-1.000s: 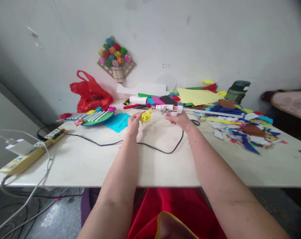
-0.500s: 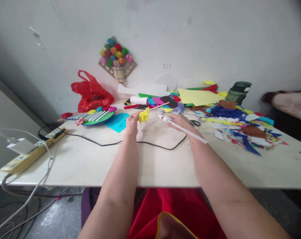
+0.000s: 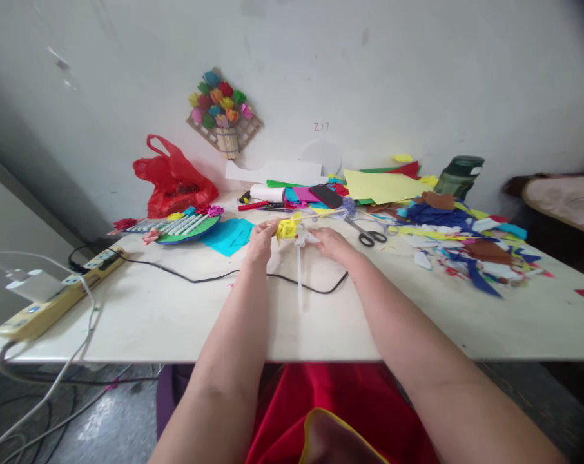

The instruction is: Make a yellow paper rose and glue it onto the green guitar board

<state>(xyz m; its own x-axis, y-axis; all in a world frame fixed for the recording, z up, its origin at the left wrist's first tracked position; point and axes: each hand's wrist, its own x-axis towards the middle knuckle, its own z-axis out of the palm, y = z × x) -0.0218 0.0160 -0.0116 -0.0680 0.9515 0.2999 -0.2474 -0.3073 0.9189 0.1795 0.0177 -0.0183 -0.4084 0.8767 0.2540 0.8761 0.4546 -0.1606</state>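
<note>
My left hand point(image 3: 263, 241) is closed on a yellow paper flower point(image 3: 287, 228), which shows at its fingertips. A thin wooden stick point(image 3: 320, 214) runs from the flower to the right. My right hand point(image 3: 332, 245) is closed round a white glue gun point(image 3: 305, 237), partly hidden and blurred. From its back end a long whitish glue stick point(image 3: 300, 280) points toward me. The gun's front is close beside the flower; I cannot tell if they touch. A black cord point(image 3: 209, 280) lies across the table below both hands.
Scissors point(image 3: 367, 238) lie right of my right hand, near a phone point(image 3: 326, 195). Paper scraps point(image 3: 490, 251) cover the right side, before a green bottle point(image 3: 459, 177). On the left are blue paper point(image 3: 228, 236), a green board point(image 3: 195, 230), a red bag point(image 3: 176, 183) and a power strip point(image 3: 60, 293).
My right hand has brought the glue gun leftward to the flower and turned it, so the glue stick now points toward me. The scissors are less covered. My left hand keeps the flower.
</note>
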